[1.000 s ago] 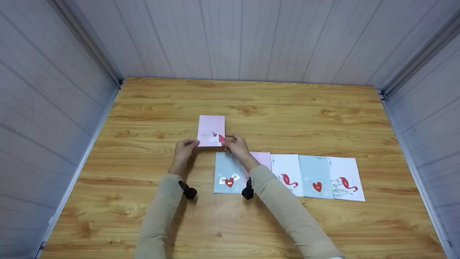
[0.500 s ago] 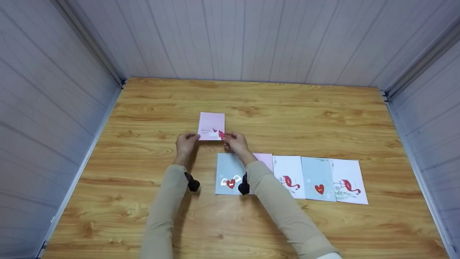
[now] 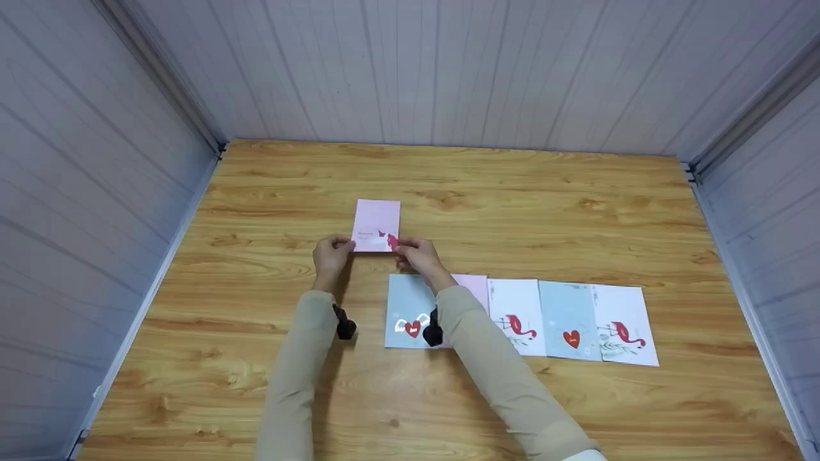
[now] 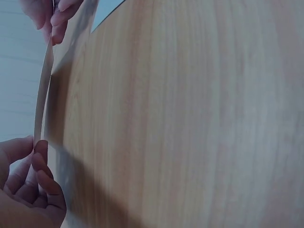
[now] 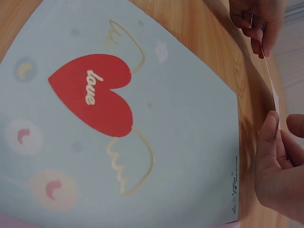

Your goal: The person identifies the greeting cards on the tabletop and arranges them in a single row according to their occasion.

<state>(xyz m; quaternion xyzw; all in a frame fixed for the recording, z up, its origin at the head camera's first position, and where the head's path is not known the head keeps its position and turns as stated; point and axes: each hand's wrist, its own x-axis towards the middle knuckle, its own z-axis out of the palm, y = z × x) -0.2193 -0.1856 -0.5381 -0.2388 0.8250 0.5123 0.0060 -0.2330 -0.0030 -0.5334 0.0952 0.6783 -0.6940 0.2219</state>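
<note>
A pink card (image 3: 377, 225) with a small red figure stands lifted above the wooden table (image 3: 269, 192), held by its two lower corners. My left hand (image 3: 332, 252) pinches the lower left corner and my right hand (image 3: 415, 252) pinches the lower right one. The left wrist view shows the card edge-on (image 4: 43, 90) between my left fingers (image 4: 39, 164) and the other hand (image 4: 54, 16). In the right wrist view the thin card edge (image 5: 271, 85) runs from my right fingers (image 5: 270, 142) to the left hand (image 5: 254, 19).
A row of overlapping cards lies on the table right of my arms: a pale blue winged-heart card (image 3: 405, 307) (image 5: 118, 118), a pink one (image 3: 471, 286), a white flamingo card (image 3: 516, 314), a blue heart card (image 3: 567, 320) and another flamingo card (image 3: 621, 326). Grey panel walls (image 3: 96, 160) surround the table.
Both hands have carried the pink card slightly farther from me and up the table; the grip on its lower corners is the same. The row of cards has not moved.
</note>
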